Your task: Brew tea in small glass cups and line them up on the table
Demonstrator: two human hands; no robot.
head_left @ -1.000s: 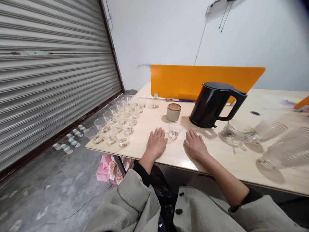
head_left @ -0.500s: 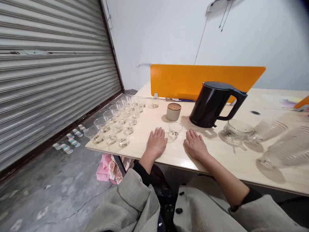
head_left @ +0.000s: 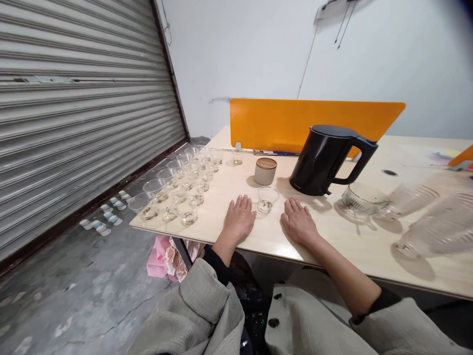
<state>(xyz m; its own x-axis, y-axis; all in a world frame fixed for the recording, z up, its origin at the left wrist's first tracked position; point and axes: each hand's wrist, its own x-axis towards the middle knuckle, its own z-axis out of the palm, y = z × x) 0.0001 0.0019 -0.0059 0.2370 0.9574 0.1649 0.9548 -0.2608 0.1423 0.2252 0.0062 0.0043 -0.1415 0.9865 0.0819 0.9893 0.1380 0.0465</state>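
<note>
My left hand [head_left: 239,218] lies palm down on the pale wooden table [head_left: 269,237], fingers stretched out and holding nothing. My right hand [head_left: 298,222] rests flat in the same way to its right. Between them stands a clear plastic cup [head_left: 266,201] with a little dark, leaf-like matter at its bottom; neither hand grips it. Behind that cup is a grey canister [head_left: 265,173] with a wooden lid. A black electric kettle [head_left: 320,160] stands beyond my right hand, its handle turned right.
Several clear cups [head_left: 189,215] with similar bits stand in rows at the table's left end. To the right are a ribbed glass cup [head_left: 364,198] on a saucer and stacks of clear cups [head_left: 439,229] lying sideways. An orange divider [head_left: 273,123] stands behind.
</note>
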